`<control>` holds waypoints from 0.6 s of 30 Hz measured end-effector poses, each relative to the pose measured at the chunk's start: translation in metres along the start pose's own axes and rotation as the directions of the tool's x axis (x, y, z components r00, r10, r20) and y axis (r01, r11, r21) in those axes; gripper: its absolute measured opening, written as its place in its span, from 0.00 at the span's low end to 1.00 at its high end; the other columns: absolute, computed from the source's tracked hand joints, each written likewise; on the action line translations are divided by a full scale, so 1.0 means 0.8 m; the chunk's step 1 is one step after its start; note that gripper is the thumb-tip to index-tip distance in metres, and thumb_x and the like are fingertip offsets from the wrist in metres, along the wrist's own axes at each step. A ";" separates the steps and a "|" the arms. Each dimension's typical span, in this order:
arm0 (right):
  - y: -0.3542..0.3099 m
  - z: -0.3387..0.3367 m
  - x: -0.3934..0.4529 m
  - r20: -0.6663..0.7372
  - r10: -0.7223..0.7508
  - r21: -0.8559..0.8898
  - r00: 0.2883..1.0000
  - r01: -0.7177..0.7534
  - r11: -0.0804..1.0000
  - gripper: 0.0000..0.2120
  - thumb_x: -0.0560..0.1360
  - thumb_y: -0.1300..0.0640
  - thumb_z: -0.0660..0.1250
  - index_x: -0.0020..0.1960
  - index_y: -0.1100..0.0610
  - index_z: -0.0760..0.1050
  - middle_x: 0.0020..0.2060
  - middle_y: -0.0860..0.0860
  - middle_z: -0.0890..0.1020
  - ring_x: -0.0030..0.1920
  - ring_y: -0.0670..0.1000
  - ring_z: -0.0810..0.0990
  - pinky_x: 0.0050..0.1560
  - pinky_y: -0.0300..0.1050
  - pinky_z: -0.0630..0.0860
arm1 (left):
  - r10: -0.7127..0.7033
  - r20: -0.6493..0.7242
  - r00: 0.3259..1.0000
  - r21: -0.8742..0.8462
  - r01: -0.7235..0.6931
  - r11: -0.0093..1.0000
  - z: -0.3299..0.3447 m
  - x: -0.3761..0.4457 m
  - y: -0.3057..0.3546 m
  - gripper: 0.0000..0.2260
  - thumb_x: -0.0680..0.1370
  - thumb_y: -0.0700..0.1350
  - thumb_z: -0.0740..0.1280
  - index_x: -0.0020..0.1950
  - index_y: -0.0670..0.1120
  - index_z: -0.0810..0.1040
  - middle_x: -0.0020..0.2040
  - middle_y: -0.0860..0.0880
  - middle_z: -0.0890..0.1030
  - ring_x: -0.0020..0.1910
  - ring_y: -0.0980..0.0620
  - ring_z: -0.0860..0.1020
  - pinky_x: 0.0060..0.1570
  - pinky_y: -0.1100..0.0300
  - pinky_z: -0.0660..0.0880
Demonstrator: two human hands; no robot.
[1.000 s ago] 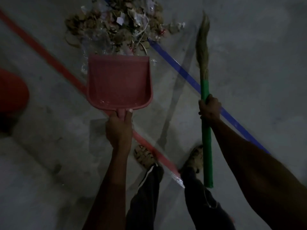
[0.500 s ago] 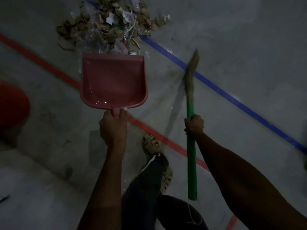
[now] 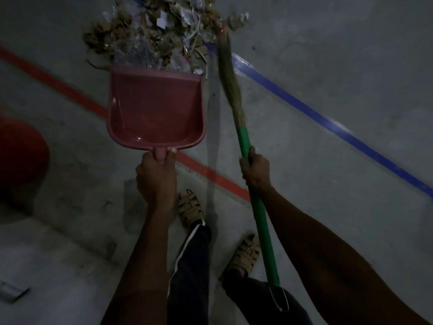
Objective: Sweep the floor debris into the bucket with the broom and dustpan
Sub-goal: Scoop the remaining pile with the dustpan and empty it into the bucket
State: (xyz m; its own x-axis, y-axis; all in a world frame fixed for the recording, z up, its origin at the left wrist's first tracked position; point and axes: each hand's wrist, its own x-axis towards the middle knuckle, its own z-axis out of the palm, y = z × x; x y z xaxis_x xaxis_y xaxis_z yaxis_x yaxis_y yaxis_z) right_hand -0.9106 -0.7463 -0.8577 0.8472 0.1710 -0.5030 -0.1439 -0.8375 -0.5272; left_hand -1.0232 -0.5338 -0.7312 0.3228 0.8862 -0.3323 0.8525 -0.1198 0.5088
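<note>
Two hands were seen at work over a dim concrete floor point(image 3: 328, 113). The handle of a pink dustpan point(image 3: 155, 109) was gripped by the left hand point(image 3: 156, 178), fingers wrapped around it, with the pan's open front edge set against the near side of a debris pile point(image 3: 159, 31) of dry leaves, paper scraps and clear plastic at the far end of the scene. The green handle of a broom point(image 3: 243, 141) was clasped by the right hand point(image 3: 255, 170), fingers closed round it; the straw bristles were angled toward the far left, their tip brought to the right edge of the pile, just right of the dustpan. A red bucket point(image 3: 21, 158) was partly seen at the left edge, well apart from the pile. A red line point(image 3: 58, 90) and a blue line point(image 3: 328, 123) were marked diagonally across the floor. Two sandalled feet point(image 3: 189, 207) were seen near the bottom.
</note>
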 end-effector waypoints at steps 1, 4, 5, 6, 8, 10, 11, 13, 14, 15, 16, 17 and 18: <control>-0.005 -0.002 0.005 -0.027 -0.009 0.003 1.000 0.009 1.000 0.29 0.80 0.48 0.62 0.76 0.62 0.65 0.40 0.60 0.82 0.36 0.59 0.83 0.34 0.57 0.82 | -0.006 -0.003 1.000 0.004 0.006 1.000 -0.003 0.003 -0.002 0.22 0.76 0.60 0.69 0.49 0.40 0.77 0.48 0.39 0.81 0.47 0.39 0.79 0.40 0.55 0.66; -0.017 -0.010 0.018 -0.089 0.031 0.029 0.996 -0.028 0.999 0.27 0.80 0.49 0.62 0.74 0.64 0.66 0.40 0.59 0.82 0.35 0.57 0.83 0.32 0.54 0.83 | -0.014 0.001 1.000 -0.009 0.014 1.000 -0.009 0.007 -0.013 0.22 0.76 0.60 0.69 0.48 0.40 0.77 0.47 0.40 0.81 0.44 0.40 0.79 0.39 0.55 0.67; -0.021 -0.014 0.023 -0.089 0.067 0.043 0.994 -0.064 0.997 0.23 0.81 0.51 0.63 0.71 0.64 0.69 0.40 0.59 0.82 0.34 0.57 0.83 0.30 0.53 0.82 | -0.013 0.001 1.000 -0.010 0.013 1.000 -0.010 0.009 -0.017 0.22 0.76 0.61 0.69 0.48 0.40 0.77 0.46 0.40 0.81 0.44 0.40 0.79 0.39 0.55 0.67; -0.026 -0.016 0.029 -0.082 0.119 0.055 0.990 -0.115 0.992 0.19 0.81 0.53 0.63 0.66 0.65 0.71 0.41 0.59 0.82 0.35 0.57 0.83 0.28 0.51 0.82 | -0.016 0.001 1.000 -0.009 0.016 1.000 -0.012 0.011 -0.022 0.22 0.76 0.61 0.69 0.47 0.40 0.77 0.46 0.40 0.82 0.44 0.40 0.79 0.39 0.55 0.67; -0.034 -0.017 0.043 -0.047 0.242 0.074 0.969 -0.238 0.968 0.12 0.80 0.57 0.63 0.59 0.65 0.72 0.43 0.60 0.82 0.34 0.56 0.83 0.24 0.47 0.80 | -0.019 0.007 1.000 -0.015 0.019 1.000 -0.012 0.014 -0.032 0.23 0.75 0.61 0.69 0.46 0.40 0.77 0.45 0.40 0.82 0.43 0.40 0.80 0.38 0.55 0.68; -0.042 -0.008 0.057 0.012 0.356 0.079 0.935 -0.355 0.931 0.12 0.79 0.59 0.64 0.59 0.66 0.73 0.44 0.60 0.81 0.33 0.56 0.83 0.24 0.45 0.79 | -0.028 0.005 1.000 -0.021 0.028 0.999 -0.013 0.018 -0.037 0.22 0.75 0.61 0.69 0.45 0.40 0.76 0.44 0.40 0.82 0.42 0.40 0.80 0.38 0.55 0.69; -0.048 -0.002 0.062 0.051 0.381 0.070 0.923 -0.384 0.921 0.13 0.79 0.60 0.65 0.59 0.66 0.73 0.45 0.60 0.81 0.32 0.55 0.83 0.24 0.46 0.80 | -0.036 0.002 0.999 -0.024 0.036 0.999 -0.012 0.021 -0.039 0.22 0.75 0.61 0.69 0.45 0.40 0.76 0.44 0.40 0.82 0.42 0.40 0.79 0.38 0.56 0.68; -0.060 0.013 0.070 0.117 0.360 0.048 0.926 -0.368 0.929 0.13 0.78 0.60 0.66 0.59 0.67 0.73 0.46 0.61 0.80 0.30 0.55 0.83 0.23 0.46 0.79 | -0.054 -0.002 0.999 -0.027 0.054 0.998 -0.012 0.027 -0.038 0.21 0.75 0.60 0.70 0.44 0.41 0.76 0.43 0.40 0.82 0.40 0.41 0.78 0.37 0.56 0.67; -0.069 0.018 0.072 0.141 0.331 0.041 0.933 -0.339 0.940 0.12 0.78 0.60 0.66 0.58 0.67 0.73 0.46 0.62 0.80 0.29 0.54 0.83 0.22 0.44 0.78 | -0.063 -0.002 0.998 -0.023 0.063 0.998 -0.011 0.031 -0.036 0.21 0.75 0.60 0.70 0.44 0.41 0.75 0.43 0.41 0.82 0.40 0.42 0.78 0.38 0.56 0.67; -0.079 0.021 0.071 0.155 0.297 0.037 0.942 -0.306 0.951 0.11 0.79 0.60 0.66 0.57 0.66 0.73 0.46 0.61 0.80 0.30 0.54 0.83 0.21 0.43 0.77 | -0.071 -0.001 0.997 -0.019 0.071 0.997 -0.010 0.035 -0.035 0.21 0.75 0.60 0.70 0.44 0.41 0.75 0.43 0.41 0.81 0.39 0.42 0.77 0.38 0.57 0.66; -0.089 0.019 0.068 0.158 0.261 0.034 0.952 -0.269 0.963 0.09 0.80 0.60 0.65 0.56 0.64 0.72 0.45 0.60 0.80 0.31 0.54 0.83 0.21 0.43 0.77 | -0.083 0.003 0.997 -0.018 0.083 0.996 -0.008 0.040 -0.033 0.21 0.75 0.61 0.69 0.44 0.42 0.74 0.43 0.41 0.81 0.40 0.42 0.78 0.38 0.56 0.67; -0.099 0.014 0.065 0.153 0.229 0.034 0.961 -0.237 0.971 0.08 0.80 0.59 0.65 0.56 0.62 0.72 0.44 0.59 0.80 0.32 0.54 0.83 0.22 0.43 0.78 | -0.095 0.008 0.995 -0.019 0.095 0.995 -0.007 0.044 -0.031 0.22 0.75 0.62 0.69 0.44 0.41 0.75 0.43 0.41 0.81 0.41 0.41 0.79 0.39 0.56 0.68; -0.108 0.007 0.062 0.141 0.197 0.035 0.970 -0.204 0.978 0.08 0.81 0.58 0.65 0.56 0.62 0.72 0.42 0.57 0.79 0.32 0.55 0.83 0.23 0.45 0.80 | -0.106 0.017 0.994 -0.027 0.106 0.994 -0.005 0.048 -0.028 0.23 0.75 0.63 0.69 0.44 0.41 0.75 0.43 0.41 0.81 0.42 0.40 0.79 0.39 0.55 0.68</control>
State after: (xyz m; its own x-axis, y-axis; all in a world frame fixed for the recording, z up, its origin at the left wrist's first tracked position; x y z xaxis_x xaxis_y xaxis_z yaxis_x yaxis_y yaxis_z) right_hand -0.8590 -0.6625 -0.8408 0.7215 0.0736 -0.6885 -0.3315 -0.8363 -0.4367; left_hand -1.0320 -0.4955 -0.7522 0.2378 0.8862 -0.3976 0.8706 -0.0130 0.4918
